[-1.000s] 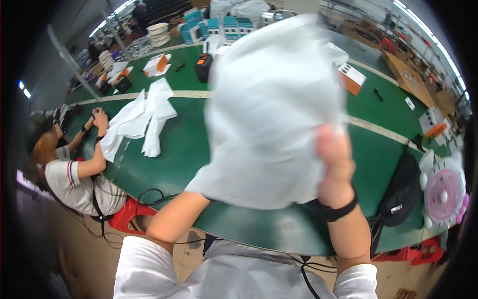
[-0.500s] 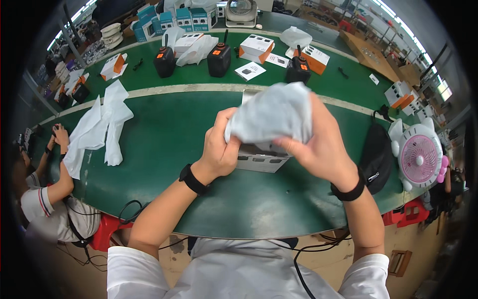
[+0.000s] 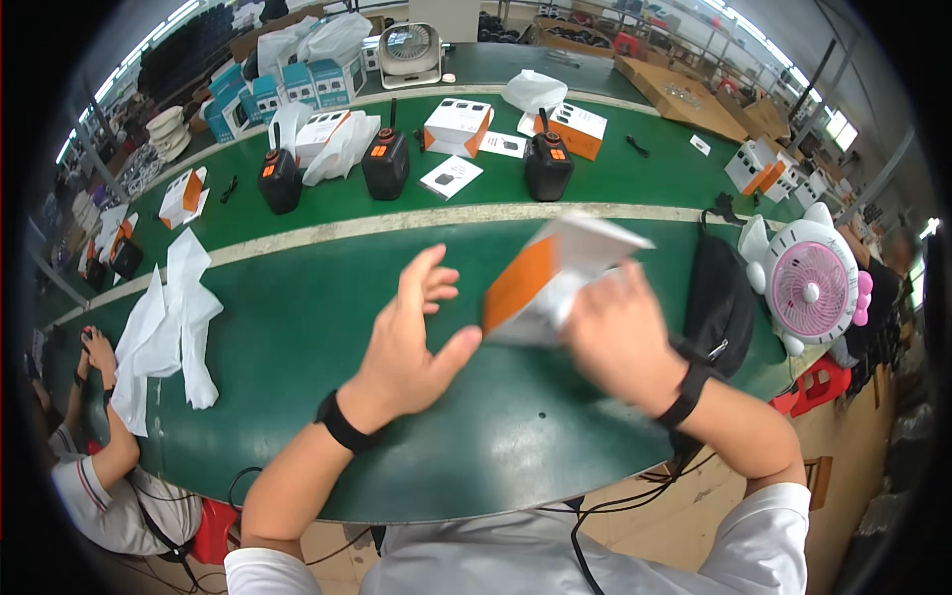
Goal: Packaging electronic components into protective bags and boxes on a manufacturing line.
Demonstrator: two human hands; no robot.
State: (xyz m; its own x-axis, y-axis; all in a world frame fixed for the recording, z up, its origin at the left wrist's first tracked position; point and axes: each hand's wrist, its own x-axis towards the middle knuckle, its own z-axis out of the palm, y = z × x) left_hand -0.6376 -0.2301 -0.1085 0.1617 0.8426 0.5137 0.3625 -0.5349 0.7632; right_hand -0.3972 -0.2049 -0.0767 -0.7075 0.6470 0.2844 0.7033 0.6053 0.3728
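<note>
A white and orange carton [image 3: 526, 288] is on the green table in front of me, tilted and blurred, with its flap standing up. My right hand [image 3: 620, 337] is at the carton's open side, its fingers curled and smeared by motion. A pale patch, perhaps the grey-white wrapped bundle, shows between that hand and the carton; most of it is hidden. To the left of the carton my left hand [image 3: 407, 342] is raised with thumb and fingers apart, holding nothing. Its thumb tip comes close to the carton's orange side.
White plastic sheets [image 3: 169, 337] lie at left, near a co-worker's hand [image 3: 99, 352]. A black pouch [image 3: 719, 302] and a pink-white fan [image 3: 808, 283] are at right. Across the pale strip stand black devices with orange buttons [image 3: 387, 164], cartons [image 3: 458, 127] and a leaflet [image 3: 451, 178].
The wrapped bundle held up in both hands has come down toward the carton and is mostly out of sight. My left hand has let go and moved left. The view has shifted.
</note>
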